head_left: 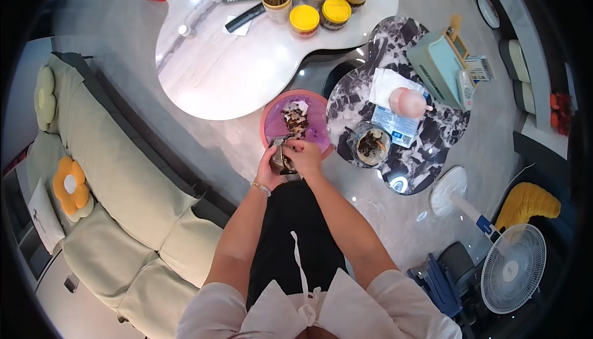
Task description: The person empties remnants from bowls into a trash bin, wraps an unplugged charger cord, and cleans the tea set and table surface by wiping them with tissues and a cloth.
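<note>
Taking the dark packet (277, 155) as the centre of our clock, with twelve straight ahead, we have it in front of our lap, at the near edge of the pink bin (263, 124). Our left hand (266, 165) grips its left side, thumb upward, and our right hand (305, 156) has its fingers closed in a pinch at the right and upper part; what exactly those fingertips press is too small to tell, as is whether the packet's mouth is parted. We would do well to let the left hand serve as the steady clamp and leave the finer work to the right fingers, in short pulls rather than one hard tug. The purple liner (316, 124) spreads toward one o'clock, with dark and pale scraps (295, 118) lying on it, so working a little further toward twelve should let loose bits land there instead of on our black trousers (281, 228) at six. The glass bowl (389, 153), with dark pieces inside, sits on the marbled side table (347, 95) at three o'clock, near enough that we should mind our right elbow on any sideways turn.
</note>
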`<move>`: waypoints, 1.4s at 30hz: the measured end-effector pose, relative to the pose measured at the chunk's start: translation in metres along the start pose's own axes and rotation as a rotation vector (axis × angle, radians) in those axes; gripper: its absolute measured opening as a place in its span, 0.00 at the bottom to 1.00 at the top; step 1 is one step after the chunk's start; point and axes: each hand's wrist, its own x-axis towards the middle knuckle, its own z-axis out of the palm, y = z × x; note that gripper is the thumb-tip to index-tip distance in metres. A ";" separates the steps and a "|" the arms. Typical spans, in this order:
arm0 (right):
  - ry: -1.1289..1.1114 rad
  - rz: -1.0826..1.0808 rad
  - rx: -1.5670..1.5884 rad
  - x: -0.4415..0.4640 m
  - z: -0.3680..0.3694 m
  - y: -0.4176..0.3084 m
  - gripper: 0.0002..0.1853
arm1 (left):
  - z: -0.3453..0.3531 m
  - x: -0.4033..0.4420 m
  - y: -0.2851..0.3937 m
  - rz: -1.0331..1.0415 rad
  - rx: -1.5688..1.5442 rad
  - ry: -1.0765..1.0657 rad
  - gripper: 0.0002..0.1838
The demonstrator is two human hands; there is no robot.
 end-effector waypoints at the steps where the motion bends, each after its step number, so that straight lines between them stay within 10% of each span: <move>1: 0.079 0.013 -0.066 0.006 0.004 0.006 0.14 | -0.008 0.011 -0.003 0.004 0.061 0.004 0.20; 6: 0.150 0.271 0.343 0.034 0.023 0.055 0.14 | -0.025 0.055 -0.010 0.056 0.152 0.120 0.16; 14: 0.329 0.636 0.020 0.065 0.013 0.129 0.22 | -0.036 0.102 -0.004 0.590 0.784 0.433 0.36; 19: 0.063 0.652 0.350 0.067 0.016 0.145 0.29 | -0.001 0.078 -0.002 0.733 1.225 0.638 0.40; 22: -0.039 0.688 0.203 0.041 0.000 0.134 0.28 | -0.004 0.076 -0.004 0.734 1.133 0.632 0.36; 24: 0.023 0.474 0.297 0.009 -0.004 0.128 0.27 | -0.014 0.069 0.009 0.170 0.133 0.187 0.31; 32: -0.099 0.501 0.609 -0.077 -0.046 0.079 0.15 | 0.012 0.056 0.007 0.043 -0.080 0.036 0.26; 37: -0.059 0.502 0.486 -0.103 -0.060 0.088 0.16 | 0.040 0.074 -0.028 0.778 1.597 0.630 0.38; 42: 0.084 0.429 0.417 -0.119 -0.073 0.102 0.13 | 0.045 0.085 -0.035 0.708 1.810 0.703 0.41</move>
